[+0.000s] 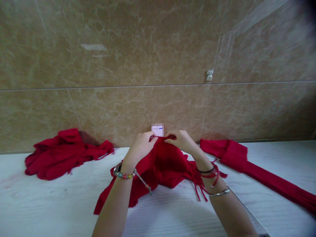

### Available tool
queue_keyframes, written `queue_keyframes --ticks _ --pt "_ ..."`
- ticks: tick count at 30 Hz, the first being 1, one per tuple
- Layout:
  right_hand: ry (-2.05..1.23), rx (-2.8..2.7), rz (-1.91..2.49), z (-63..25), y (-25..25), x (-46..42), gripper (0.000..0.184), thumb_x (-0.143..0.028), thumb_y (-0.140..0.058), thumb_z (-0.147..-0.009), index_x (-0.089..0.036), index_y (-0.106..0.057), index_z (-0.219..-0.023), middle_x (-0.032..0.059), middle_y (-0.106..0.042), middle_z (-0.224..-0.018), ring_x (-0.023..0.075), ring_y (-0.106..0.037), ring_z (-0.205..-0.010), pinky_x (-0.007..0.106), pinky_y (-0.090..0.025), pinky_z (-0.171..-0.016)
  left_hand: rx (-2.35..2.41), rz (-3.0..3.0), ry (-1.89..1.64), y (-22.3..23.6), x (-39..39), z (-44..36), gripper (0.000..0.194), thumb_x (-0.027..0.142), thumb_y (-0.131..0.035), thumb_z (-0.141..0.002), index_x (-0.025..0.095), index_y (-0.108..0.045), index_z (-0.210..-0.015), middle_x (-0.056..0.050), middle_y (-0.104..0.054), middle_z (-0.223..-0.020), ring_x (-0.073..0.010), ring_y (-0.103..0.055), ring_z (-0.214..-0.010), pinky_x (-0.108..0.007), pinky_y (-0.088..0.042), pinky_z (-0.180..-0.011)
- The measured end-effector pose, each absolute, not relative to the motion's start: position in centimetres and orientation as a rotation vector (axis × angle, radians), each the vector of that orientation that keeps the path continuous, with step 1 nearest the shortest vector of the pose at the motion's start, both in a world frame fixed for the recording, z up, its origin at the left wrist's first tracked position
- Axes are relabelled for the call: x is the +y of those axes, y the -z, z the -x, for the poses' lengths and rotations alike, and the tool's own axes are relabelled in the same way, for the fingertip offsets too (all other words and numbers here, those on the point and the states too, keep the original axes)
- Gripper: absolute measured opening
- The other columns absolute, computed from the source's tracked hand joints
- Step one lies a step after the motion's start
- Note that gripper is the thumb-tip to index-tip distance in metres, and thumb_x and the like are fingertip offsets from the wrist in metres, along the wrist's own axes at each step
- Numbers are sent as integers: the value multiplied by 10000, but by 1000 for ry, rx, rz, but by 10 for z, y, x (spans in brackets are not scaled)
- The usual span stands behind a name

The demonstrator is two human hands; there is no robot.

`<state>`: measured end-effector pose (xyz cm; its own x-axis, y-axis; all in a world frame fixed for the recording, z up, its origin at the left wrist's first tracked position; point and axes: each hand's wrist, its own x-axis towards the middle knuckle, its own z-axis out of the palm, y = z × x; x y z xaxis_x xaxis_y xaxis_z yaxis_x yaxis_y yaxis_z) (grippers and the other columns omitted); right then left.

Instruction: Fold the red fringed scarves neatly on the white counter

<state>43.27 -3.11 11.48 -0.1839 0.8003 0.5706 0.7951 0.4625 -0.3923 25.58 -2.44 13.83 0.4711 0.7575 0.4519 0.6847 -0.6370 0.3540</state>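
A crumpled red scarf with fringed ends lies in front of me, its upper edge lifted off the surface. My left hand pinches that edge between thumb and fingers. A short way to the right, my right hand pinches the same edge. Between the two hands the cloth runs across, and its lower folds rest on the white wood-grain surface. Fringe strands hang out near my right wrist. Just behind the hands, a phone with a lit screen leans against the wall, its lower part hidden by the scarf.
To the left, a heap of red cloth lies bunched near the wall. On the right, a folded red scarf stretches toward the right edge. The brown tiled wall bounds the back, with a small white cat-shaped figure on it.
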Motion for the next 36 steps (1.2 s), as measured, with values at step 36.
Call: queue_keyframes --ticks 36 --pt "-47 -2070 1284 -427 -114 -29 89 -150 -615 -720 -175 -671 -785 19 -683 -754 120 -600 -683 212 -419 -645 1947 -2423 -520 -141 2 -176 258 280 -407 -783 176 -642 -794 -103 -675 -900 -224 -616 -835 -277 -423 -710"
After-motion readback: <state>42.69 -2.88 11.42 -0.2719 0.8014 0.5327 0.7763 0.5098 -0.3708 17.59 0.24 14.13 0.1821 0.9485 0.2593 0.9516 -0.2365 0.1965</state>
